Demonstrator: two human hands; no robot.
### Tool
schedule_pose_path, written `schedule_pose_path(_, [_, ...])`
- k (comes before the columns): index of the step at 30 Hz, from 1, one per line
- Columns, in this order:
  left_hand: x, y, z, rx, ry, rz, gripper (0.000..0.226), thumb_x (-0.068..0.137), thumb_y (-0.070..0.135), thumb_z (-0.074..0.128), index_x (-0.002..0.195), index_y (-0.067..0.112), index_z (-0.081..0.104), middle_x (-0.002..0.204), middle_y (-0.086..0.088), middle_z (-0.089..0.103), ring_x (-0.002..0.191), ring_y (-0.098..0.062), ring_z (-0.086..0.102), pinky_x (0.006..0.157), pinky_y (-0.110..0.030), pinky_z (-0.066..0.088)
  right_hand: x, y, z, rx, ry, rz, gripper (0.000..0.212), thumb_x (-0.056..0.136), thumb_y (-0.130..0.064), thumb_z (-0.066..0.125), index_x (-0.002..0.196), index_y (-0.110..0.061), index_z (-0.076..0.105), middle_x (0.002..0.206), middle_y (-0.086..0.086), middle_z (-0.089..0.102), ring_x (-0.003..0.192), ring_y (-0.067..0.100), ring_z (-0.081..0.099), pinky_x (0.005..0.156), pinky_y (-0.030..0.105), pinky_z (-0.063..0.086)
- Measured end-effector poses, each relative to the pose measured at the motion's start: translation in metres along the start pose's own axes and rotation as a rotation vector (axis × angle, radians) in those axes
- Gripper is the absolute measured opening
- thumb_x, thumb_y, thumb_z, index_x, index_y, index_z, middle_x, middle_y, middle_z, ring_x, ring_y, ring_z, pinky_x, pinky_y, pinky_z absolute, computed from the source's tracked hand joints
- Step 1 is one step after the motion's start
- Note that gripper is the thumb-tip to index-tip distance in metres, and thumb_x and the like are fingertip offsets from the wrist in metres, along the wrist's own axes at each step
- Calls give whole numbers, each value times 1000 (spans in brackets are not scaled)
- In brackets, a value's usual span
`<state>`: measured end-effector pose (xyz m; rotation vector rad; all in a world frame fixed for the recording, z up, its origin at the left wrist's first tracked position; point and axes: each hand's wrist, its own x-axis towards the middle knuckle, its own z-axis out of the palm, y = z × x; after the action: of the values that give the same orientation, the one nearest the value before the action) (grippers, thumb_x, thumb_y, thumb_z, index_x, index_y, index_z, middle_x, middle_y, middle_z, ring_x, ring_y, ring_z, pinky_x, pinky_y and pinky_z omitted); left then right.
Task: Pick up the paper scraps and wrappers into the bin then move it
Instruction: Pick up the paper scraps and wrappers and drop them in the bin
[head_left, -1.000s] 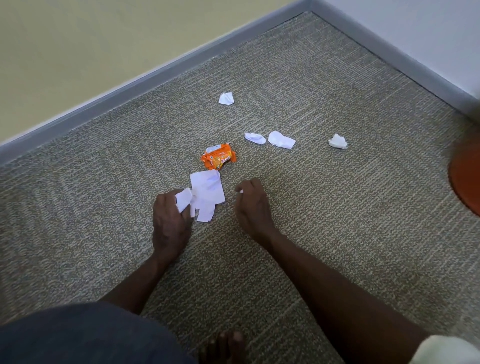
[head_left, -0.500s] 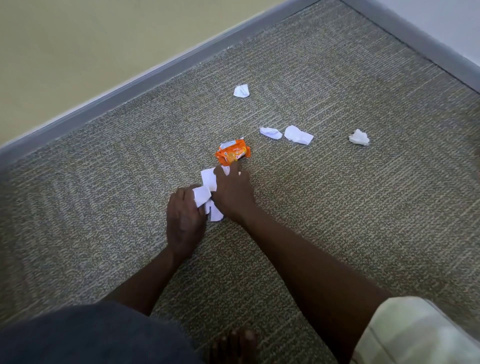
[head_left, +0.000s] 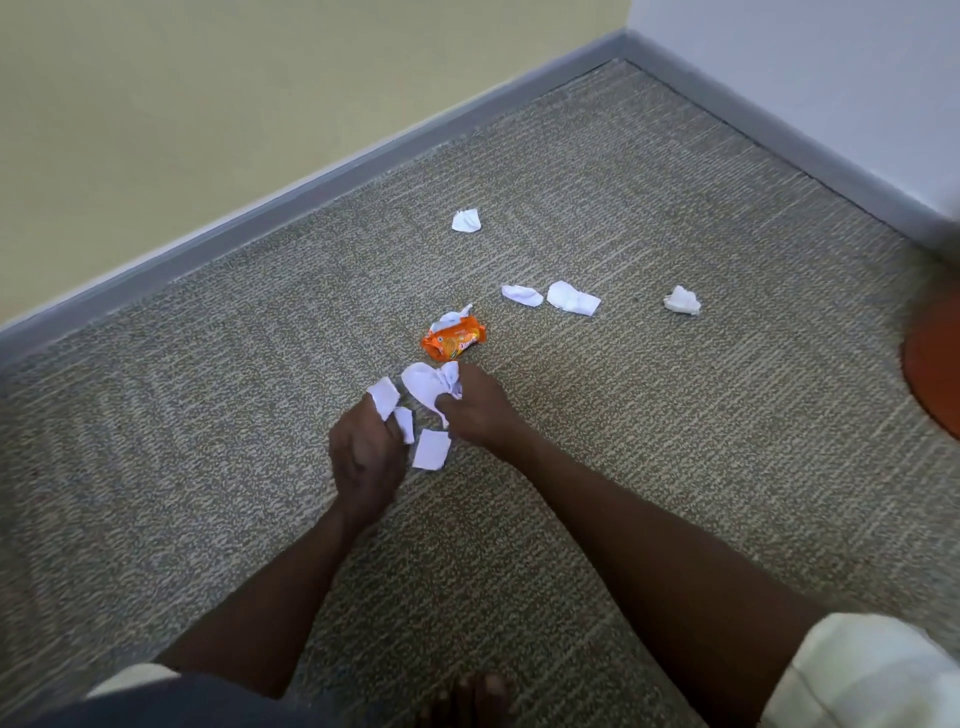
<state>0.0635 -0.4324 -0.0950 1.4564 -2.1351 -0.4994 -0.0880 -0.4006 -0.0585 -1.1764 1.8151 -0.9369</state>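
Observation:
White paper scraps lie scattered on the grey carpet (head_left: 675, 441). My left hand (head_left: 366, 457) holds small white scraps (head_left: 385, 397) between its fingers. My right hand (head_left: 478, 408) grips a larger crumpled white sheet (head_left: 426, 387). A flat white scrap (head_left: 431, 449) lies between the hands on the carpet. Just beyond them sits an orange snack wrapper (head_left: 453, 339). Farther off lie a scrap (head_left: 466, 220) near the wall, two scraps (head_left: 521, 294) (head_left: 572, 298) side by side, and a crumpled one (head_left: 682, 300) to the right. An orange bin (head_left: 935, 364) shows partly at the right edge.
A grey baseboard (head_left: 311, 192) runs along the yellow wall on the left and meets a white wall (head_left: 831, 78) at the far corner. My bare toes (head_left: 472, 696) and knee (head_left: 156, 701) are at the bottom edge.
My right hand moved left onto the large white sheet and has gathered it up crumpled. The left hand kept its scraps. The camera view shifted.

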Motion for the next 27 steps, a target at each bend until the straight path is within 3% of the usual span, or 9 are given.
schedule_pose_path(4, [16,27,-4,-69,28,-142,16,93,28,37,83,16,38,59,-4,50,60,-33,43,60,-31,20,-8,4,-22,40,-9,76,17,77,-4,59,69,-8,44,69,5,47,69,21,49,69,40,44])
schedule_pose_path(6, [30,44,-8,-119,11,-41,25,95,33,32,90,13,46,64,-8,55,65,-36,50,61,-32,25,-9,0,-37,142,-17,110,11,76,-7,59,72,-11,50,70,2,53,69,20,57,71,51,56])
schedule_pose_path(9, [55,73,-12,-114,-15,140,46,98,32,33,118,-5,52,88,-26,64,82,-43,61,69,-37,35,-8,-22,-68,323,-7,186,13,79,-1,58,75,-12,54,76,8,57,68,21,61,68,55,59])
schedule_pose_path(12, [82,107,-21,-107,-63,224,49,99,30,32,128,-7,47,97,-32,64,90,-46,61,71,-37,34,-8,-49,-103,469,28,202,14,86,6,56,92,-5,51,91,15,51,74,24,59,63,42,61])
schedule_pose_path(15, [104,148,-32,-135,-93,285,51,95,34,30,120,-5,52,92,-29,64,86,-42,62,70,-38,38,-14,-74,-138,594,60,220,17,91,8,51,90,-9,51,95,13,57,75,21,62,61,34,61])
schedule_pose_path(17, [122,174,-35,-124,-116,314,43,101,29,32,125,-2,50,94,-26,65,86,-41,63,69,-34,34,-17,-86,-162,655,75,229,17,92,8,49,102,-5,54,109,17,62,89,29,66,62,33,61])
schedule_pose_path(21, [149,235,-42,-109,-173,430,49,103,27,31,151,16,26,91,-23,67,84,-40,63,71,-35,39,-24,-110,-220,649,142,244,31,92,7,48,122,4,52,124,25,59,88,33,68,67,35,62])
schedule_pose_path(24, [150,294,-50,-153,-188,497,58,98,38,26,154,27,15,95,-19,68,86,-39,62,78,-36,44,-36,-127,-265,681,202,185,28,88,13,44,111,0,55,109,17,65,89,29,67,74,39,61])
schedule_pose_path(27, [142,351,-54,-249,-235,505,55,100,40,28,153,30,18,100,-7,65,89,-30,58,83,-32,43,-44,-136,-307,719,313,172,24,87,16,35,95,0,50,101,18,61,84,29,59,65,25,56])
